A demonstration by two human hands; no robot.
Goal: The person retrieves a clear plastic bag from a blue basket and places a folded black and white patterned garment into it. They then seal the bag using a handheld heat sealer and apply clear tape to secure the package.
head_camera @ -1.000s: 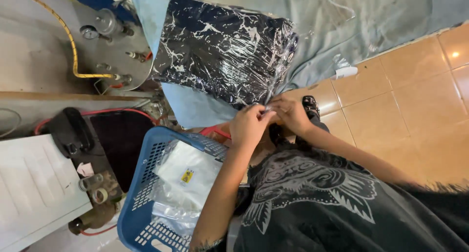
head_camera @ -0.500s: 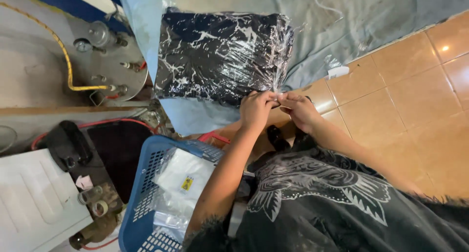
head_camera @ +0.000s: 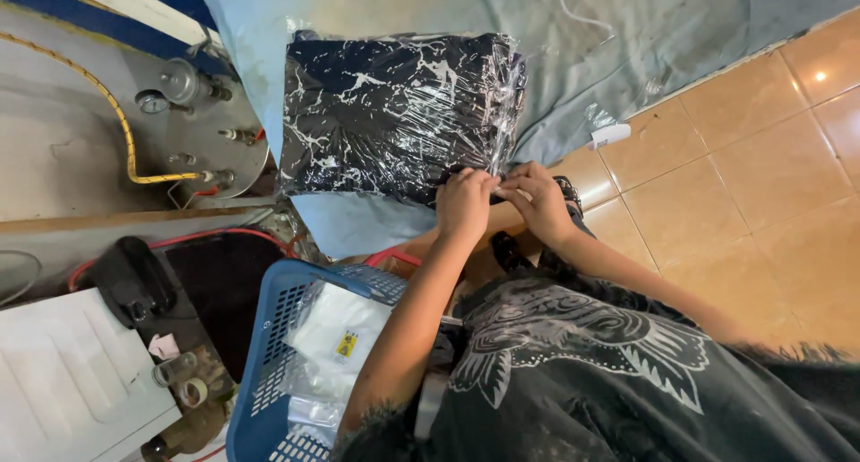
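A folded black garment with white marbling [head_camera: 394, 112] lies in a clear plastic bag on a pale blue padded board [head_camera: 358, 220]. My left hand [head_camera: 464, 204] and my right hand [head_camera: 536, 198] meet at the bag's near corner, fingers pinching its plastic edge. Both hands touch each other at the fingertips. My black patterned shirt [head_camera: 573, 363] fills the lower part of the view.
A blue plastic basket [head_camera: 269, 363] with white bagged items stands at the lower left. A grey steam boiler [head_camera: 179, 130] with gauge and yellow hose is at the left. A white cabinet [head_camera: 63, 381], tape rolls, a grey-blue cloth [head_camera: 663, 32] and orange floor tiles [head_camera: 752, 184] surround me.
The view has shifted slightly, so the bagged garment sits lower and more central. My hands stay at the bag's near corner, working its edge.
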